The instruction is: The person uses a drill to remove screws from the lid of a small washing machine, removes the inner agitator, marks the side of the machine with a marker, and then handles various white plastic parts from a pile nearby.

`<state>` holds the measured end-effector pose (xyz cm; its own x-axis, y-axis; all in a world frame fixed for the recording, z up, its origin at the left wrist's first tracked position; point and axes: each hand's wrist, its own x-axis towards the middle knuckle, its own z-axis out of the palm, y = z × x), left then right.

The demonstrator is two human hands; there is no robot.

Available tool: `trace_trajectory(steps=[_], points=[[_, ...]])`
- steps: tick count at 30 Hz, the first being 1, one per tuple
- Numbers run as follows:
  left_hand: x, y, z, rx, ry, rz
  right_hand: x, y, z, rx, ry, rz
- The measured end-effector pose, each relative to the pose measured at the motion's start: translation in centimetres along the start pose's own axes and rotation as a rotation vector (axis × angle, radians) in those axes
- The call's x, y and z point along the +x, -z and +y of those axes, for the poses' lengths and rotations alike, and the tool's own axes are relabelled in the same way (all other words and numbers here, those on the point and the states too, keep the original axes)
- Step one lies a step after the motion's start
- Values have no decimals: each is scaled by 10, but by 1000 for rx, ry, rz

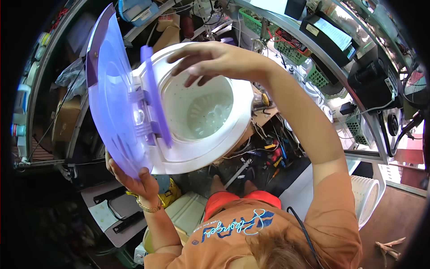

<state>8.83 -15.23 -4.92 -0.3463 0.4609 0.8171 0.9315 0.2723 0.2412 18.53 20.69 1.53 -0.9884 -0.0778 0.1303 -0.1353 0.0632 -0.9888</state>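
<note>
A white round plastic tub [235, 125], like a small washer's, holds a little water. Its translucent purple lid [112, 98] is raised on the left side, beside a purple strip [159, 112] along the hinge. My left hand [134, 181] grips the bottom end of the lid, at the tub's lower left. Over the top of the opening, my right hand [204, 65] hangs with fingers bent and apart, holding nothing; whether it touches the rim, I cannot tell.
Shelves with green baskets [293, 49] and black devices [374, 85] line the right. Cardboard boxes [65, 121] stand left. Scattered tools [277, 154] lie on the floor beyond my feet. A pale stool [188, 215] is near my lap, and a white perforated basket [365, 197] stands lower right.
</note>
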Motion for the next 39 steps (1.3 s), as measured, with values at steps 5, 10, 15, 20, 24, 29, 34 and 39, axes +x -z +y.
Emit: trace_trajectory(steps=[5, 10, 15, 20, 24, 29, 34, 39], points=[[27, -30, 35, -94, -127, -184, -123, 23, 40, 19, 76, 290], [17, -62, 50, 29, -418, -468, -285, -18, 127, 155, -64, 909], [-1, -99, 58, 27, -223, -989, -383, -134, 266, 437, -391, 1312], [-12, -114, 45, 146, -327, -1050, -411, -259, 462, 863, -593, 1544], [-32, -125, 49, -33, -121, -859, -399, -333, 649, 1300, -731, 1582], [-121, -172, 2, 84, -59, -846, -308, -374, 830, 1515, -1067, 1579], [-190, -151, -43, 323, 9, -755, -211, -342, 895, 1702, -957, 1513], [-212, -117, -54, 424, 149, -725, -228, -316, 903, 2092, -221, 1898]])
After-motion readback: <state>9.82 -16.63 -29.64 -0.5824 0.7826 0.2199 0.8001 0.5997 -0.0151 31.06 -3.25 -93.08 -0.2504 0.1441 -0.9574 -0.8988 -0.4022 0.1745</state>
